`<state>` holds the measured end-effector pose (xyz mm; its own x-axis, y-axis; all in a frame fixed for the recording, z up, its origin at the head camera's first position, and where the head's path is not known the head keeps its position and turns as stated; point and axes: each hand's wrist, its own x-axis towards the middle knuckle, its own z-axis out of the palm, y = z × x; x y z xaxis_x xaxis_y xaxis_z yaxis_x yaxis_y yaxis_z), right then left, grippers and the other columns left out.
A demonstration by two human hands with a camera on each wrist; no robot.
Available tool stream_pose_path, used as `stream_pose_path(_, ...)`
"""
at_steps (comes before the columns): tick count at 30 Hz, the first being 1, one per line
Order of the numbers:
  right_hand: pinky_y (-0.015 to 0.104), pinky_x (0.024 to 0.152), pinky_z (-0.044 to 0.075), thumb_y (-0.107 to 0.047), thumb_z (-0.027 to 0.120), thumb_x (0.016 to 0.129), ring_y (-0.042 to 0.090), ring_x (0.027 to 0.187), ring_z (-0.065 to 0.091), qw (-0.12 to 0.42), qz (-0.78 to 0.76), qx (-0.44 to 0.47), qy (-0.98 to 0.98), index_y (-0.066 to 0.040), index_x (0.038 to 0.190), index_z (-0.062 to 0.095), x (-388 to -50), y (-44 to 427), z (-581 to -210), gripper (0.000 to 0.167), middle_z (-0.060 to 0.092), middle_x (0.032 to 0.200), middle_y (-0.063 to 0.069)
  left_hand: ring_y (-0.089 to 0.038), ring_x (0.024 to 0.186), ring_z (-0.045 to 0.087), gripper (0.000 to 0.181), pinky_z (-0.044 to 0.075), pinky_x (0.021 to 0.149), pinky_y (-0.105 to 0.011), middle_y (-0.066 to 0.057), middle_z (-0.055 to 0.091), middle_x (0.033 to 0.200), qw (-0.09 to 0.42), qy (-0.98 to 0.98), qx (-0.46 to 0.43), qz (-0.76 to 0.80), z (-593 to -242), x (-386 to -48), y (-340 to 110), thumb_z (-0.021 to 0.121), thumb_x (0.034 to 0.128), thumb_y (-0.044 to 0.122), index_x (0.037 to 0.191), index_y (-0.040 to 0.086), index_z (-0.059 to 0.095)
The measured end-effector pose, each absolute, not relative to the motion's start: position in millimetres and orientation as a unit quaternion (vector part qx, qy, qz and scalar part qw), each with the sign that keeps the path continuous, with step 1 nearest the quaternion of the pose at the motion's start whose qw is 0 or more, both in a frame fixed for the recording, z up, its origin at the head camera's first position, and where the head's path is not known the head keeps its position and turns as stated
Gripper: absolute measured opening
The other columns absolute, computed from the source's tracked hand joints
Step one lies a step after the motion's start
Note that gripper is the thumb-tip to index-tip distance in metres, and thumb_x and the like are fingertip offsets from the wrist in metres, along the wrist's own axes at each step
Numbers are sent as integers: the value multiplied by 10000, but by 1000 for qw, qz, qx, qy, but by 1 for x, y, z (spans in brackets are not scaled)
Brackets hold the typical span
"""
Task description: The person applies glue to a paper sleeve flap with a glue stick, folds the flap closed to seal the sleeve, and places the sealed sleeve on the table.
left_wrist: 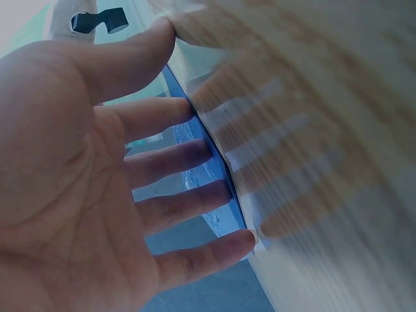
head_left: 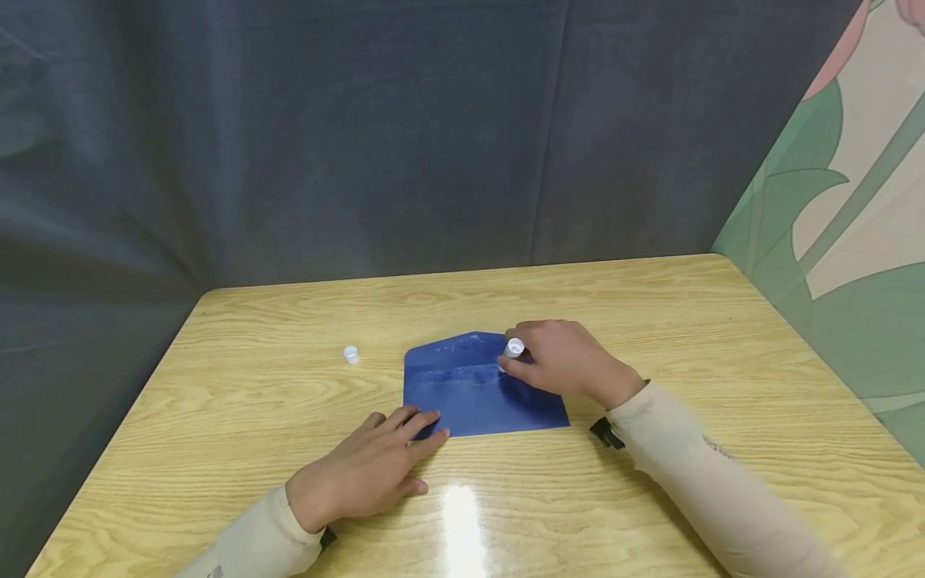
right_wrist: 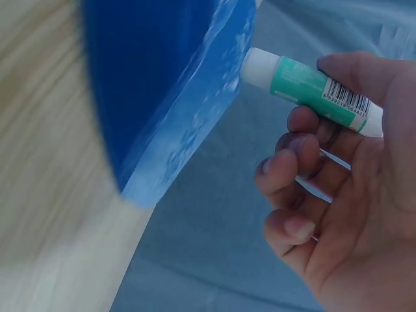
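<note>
One wood-grain table (head_left: 650,309), dark curtain (head_left: 376,144) behind; right hand (head_left: 567,357) pinches glue stick (right_wrist: 312,90), spread left hand (head_left: 372,466) touches envelope (head_left: 480,408).

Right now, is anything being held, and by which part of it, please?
The right hand pinches a glue stick by its green-labelled body. The left hand holds nothing.

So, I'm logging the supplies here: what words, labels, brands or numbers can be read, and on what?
"6 93...": start of the number under the barcode on the glue stick; later digits too small to be sure.
White lettering on its green label: too blurred to read.
Dark marks on the right sleeve and left sleeve: too small to read.
</note>
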<state>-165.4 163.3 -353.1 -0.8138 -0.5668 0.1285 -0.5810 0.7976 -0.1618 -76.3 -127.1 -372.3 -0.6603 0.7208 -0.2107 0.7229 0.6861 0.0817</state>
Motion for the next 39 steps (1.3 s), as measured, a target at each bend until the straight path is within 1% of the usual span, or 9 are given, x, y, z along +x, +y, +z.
stream_pose_path(5, 253, 545, 387, -424, 608, 955, 62, 591, 475, 27, 112, 327, -938, -210, 795, 577, -168, 144, -353, 269, 534, 694, -87, -291, 1436, 374, 654, 458, 1001, -515, -46, 363, 1598, 113, 912, 394, -3, -372, -76, -127, 618, 957, 459, 1535, 238, 404)
stream_pose_path(9, 258, 541, 356, -435, 592, 963, 77, 582, 460, 13, 114, 337, -934, -219, 755, 530, -172, 126, -356, 306, 494, 676, -77, -291, 1437, 374, 654, 458, 1002, -514, -43, 367, 1596, 110, 912, 396, -5, -372, -76, -127, 618, 958, 460, 1534, 239, 405)
stream_pose_path(15, 288, 648, 475, -445, 590, 963, 71, 682, 546, -1, 119, 357, -926, -208, 929, 679, -176, 97, -360, 256, 612, 804, -87, -294, 1438, 374, 655, 457, 1007, -508, -37, 374, 1593, 109, 912, 395, -13, -373, -76, -127, 620, 955, 467, 1532, 237, 411)
stream_pose_path(18, 284, 645, 479, -432, 609, 960, 70, 679, 546, -6, 117, 370, -921, -219, 972, 697, -178, 83, -360, 231, 616, 812, -89, -302, 1445, 369, 658, 455, 1013, -511, -33, 366, 1599, 114, 912, 393, -12, -373, -77, -126, 617, 956, 471, 1535, 240, 406)
stream_pose_path(23, 297, 649, 493, -441, 614, 958, 89, 710, 576, -17, 99, 365, -926, -229, 1052, 695, -180, 63, -360, 245, 642, 862, -81, -311, 1450, 363, 654, 453, 1016, -519, -34, 360, 1602, 119, 912, 392, -11, -373, -78, -126, 609, 959, 475, 1536, 247, 402)
stream_pose_path(29, 326, 709, 530, -437, 605, 968, 108, 786, 613, -42, 87, 355, -930, -237, 1012, 670, -181, 47, -359, 214, 666, 940, -70, -313, 1437, 373, 654, 461, 1005, -511, -39, 368, 1596, 114, 911, 396, -18, -372, -78, -126, 607, 957, 482, 1532, 243, 409)
stream_pose_path(33, 356, 773, 558, -443, 593, 974, 134, 869, 652, -59, 85, 343, -934, -230, 1086, 663, -181, 43, -362, 250, 683, 1033, -54, -314, 1432, 377, 652, 463, 1004, -511, -40, 371, 1593, 113, 911, 396, -20, -372, -78, -126, 609, 956, 484, 1529, 242, 415)
stream_pose_path(36, 391, 833, 567, -456, 578, 980, 170, 962, 674, -66, 87, 332, -937, -214, 1208, 637, -181, 42, -364, 338, 684, 1159, -24, -310, 1433, 377, 652, 461, 1006, -511, -37, 371, 1594, 115, 911, 395, -21, -373, -78, -126, 608, 955, 485, 1529, 245, 415)
stream_pose_path(39, 395, 845, 560, -444, 572, 988, 176, 975, 669, -68, 103, 333, -935, -208, 1248, 617, -181, 43, -366, 354, 671, 1189, -16, -308, 1435, 375, 652, 458, 1012, -513, -36, 368, 1596, 117, 912, 393, -20, -374, -78, -127, 606, 956, 485, 1531, 245, 412)
